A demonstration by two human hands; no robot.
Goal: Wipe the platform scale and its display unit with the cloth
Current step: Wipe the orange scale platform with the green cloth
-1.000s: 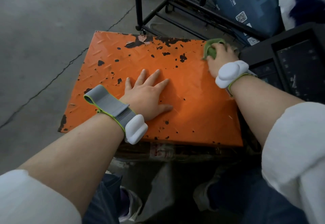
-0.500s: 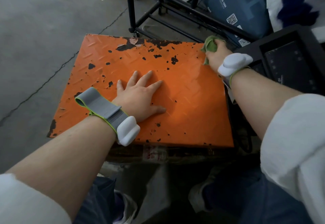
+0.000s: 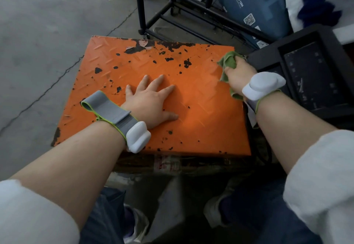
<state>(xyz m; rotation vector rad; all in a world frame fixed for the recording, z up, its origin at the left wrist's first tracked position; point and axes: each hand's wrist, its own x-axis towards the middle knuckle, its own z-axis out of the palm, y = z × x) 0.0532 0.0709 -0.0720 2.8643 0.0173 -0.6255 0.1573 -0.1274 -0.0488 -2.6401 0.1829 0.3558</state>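
Observation:
The platform scale [image 3: 201,124] is an orange checker-plate top with chipped black patches, low on the floor in front of me. My left hand [image 3: 151,102] lies flat on its middle, fingers spread, holding nothing. My right hand [image 3: 238,73] is closed on a green cloth [image 3: 228,61] and presses it onto the plate near the far right edge. A tail of the cloth hangs out below the wrist. I cannot pick out the display unit for certain.
A black moulded tray [image 3: 314,75] lies right beside the scale's right edge. Behind stand a black metal rack frame [image 3: 145,13] on castors and a dark blue printed bag [image 3: 254,7]. Bare concrete floor [image 3: 47,32] spreads to the left. My knees and shoes are below.
My right hand has drawn the cloth back from the far right corner toward me along the right edge. My left hand has stayed flat on the plate. The view shifted slightly.

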